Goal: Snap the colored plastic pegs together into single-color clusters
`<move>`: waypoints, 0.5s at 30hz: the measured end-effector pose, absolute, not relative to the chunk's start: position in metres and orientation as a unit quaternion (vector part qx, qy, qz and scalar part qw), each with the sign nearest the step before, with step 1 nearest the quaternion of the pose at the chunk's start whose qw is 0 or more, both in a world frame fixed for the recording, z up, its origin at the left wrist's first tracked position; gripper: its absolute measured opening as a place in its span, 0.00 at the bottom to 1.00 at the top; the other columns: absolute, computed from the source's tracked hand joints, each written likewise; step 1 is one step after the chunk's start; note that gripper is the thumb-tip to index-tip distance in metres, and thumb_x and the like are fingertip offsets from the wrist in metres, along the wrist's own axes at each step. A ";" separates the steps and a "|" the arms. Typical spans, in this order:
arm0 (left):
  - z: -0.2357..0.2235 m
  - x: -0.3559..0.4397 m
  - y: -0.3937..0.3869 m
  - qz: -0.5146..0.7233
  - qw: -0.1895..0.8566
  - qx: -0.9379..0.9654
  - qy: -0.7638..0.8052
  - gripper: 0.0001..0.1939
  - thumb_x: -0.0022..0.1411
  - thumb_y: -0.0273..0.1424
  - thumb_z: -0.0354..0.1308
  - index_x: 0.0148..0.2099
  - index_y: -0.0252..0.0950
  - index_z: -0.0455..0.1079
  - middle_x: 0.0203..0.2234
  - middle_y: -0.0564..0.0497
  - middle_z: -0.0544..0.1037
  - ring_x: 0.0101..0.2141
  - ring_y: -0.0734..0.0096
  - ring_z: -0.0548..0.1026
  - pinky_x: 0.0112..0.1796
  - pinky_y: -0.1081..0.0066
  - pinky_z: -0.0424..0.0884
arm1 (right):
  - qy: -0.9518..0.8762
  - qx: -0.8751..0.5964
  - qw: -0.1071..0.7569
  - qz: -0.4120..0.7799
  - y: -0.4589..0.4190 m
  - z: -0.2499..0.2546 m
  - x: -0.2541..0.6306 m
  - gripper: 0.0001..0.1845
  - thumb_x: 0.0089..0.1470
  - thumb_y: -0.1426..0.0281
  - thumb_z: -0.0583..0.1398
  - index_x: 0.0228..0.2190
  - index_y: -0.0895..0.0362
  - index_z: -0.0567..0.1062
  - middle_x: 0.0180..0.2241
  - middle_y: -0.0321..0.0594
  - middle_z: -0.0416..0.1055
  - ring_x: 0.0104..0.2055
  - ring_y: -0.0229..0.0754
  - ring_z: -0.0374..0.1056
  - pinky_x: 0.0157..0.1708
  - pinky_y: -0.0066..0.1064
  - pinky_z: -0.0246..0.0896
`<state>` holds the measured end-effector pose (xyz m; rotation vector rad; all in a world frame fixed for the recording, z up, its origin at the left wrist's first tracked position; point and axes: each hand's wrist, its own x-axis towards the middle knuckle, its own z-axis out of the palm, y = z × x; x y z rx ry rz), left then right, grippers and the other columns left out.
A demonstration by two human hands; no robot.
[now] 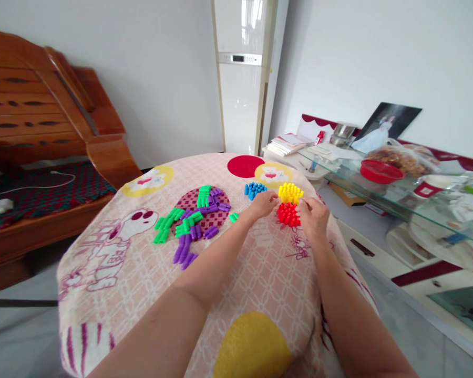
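Observation:
My left hand (265,203) reaches over the tablecloth between the blue pieces (255,190) and the red pieces (289,214). Its fingers are stretched out, with the tips close to the yellow pieces (290,193). On the other side, my right hand (315,215) has its fingers loosely bent at the right edge of the red and yellow clusters. Nothing shows in either hand. The small plastic pieces stand close together by colour, yellow just behind red. Further left lie green pieces (165,224) and purple pieces (183,248), flat and mixed, with a small green piece (234,217) apart.
A patterned cloth (256,283) covers the round table. To the right, a glass-topped cabinet (413,210) bears a red bowl (380,171), a paper cup (432,186) and bagged food. A wooden bench (106,149) stands left, and a tall white air conditioner (240,100) stands behind.

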<state>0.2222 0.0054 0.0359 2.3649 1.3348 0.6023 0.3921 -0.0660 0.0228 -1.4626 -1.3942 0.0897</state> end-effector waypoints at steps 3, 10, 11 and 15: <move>0.033 0.190 -0.008 0.225 0.165 0.842 0.461 0.16 0.64 0.28 0.54 0.51 0.33 0.75 0.43 0.46 0.82 0.40 0.67 0.79 0.44 0.69 0.72 | -0.674 -0.546 0.491 0.079 -0.077 0.025 0.362 0.18 0.58 0.63 0.55 0.40 0.59 0.80 0.37 0.47 0.80 0.37 0.47 0.76 0.40 0.36 0.71; 0.023 0.118 -0.035 0.207 0.089 0.842 0.489 0.16 0.62 0.28 0.58 0.53 0.35 0.75 0.47 0.43 0.80 0.48 0.61 0.78 0.53 0.64 0.70 | -0.822 -0.419 0.364 0.131 -0.083 -0.004 0.311 0.24 0.61 0.65 0.55 0.56 0.59 0.72 0.54 0.55 0.73 0.57 0.54 0.68 0.59 0.50 0.61; 0.023 0.110 -0.035 0.209 0.083 0.841 0.493 0.16 0.62 0.28 0.59 0.53 0.35 0.75 0.47 0.44 0.80 0.50 0.61 0.77 0.54 0.64 0.70 | -0.825 -0.422 0.351 0.131 -0.081 -0.011 0.307 0.26 0.61 0.64 0.56 0.58 0.60 0.71 0.56 0.57 0.71 0.59 0.55 0.66 0.60 0.53 0.59; 0.028 0.080 -0.024 0.232 0.060 0.807 0.539 0.16 0.64 0.27 0.56 0.53 0.33 0.75 0.49 0.43 0.80 0.52 0.61 0.76 0.56 0.66 0.68 | -0.834 -0.429 0.307 0.164 -0.075 -0.026 0.295 0.33 0.58 0.63 0.60 0.62 0.59 0.66 0.63 0.57 0.63 0.65 0.59 0.58 0.64 0.57 0.53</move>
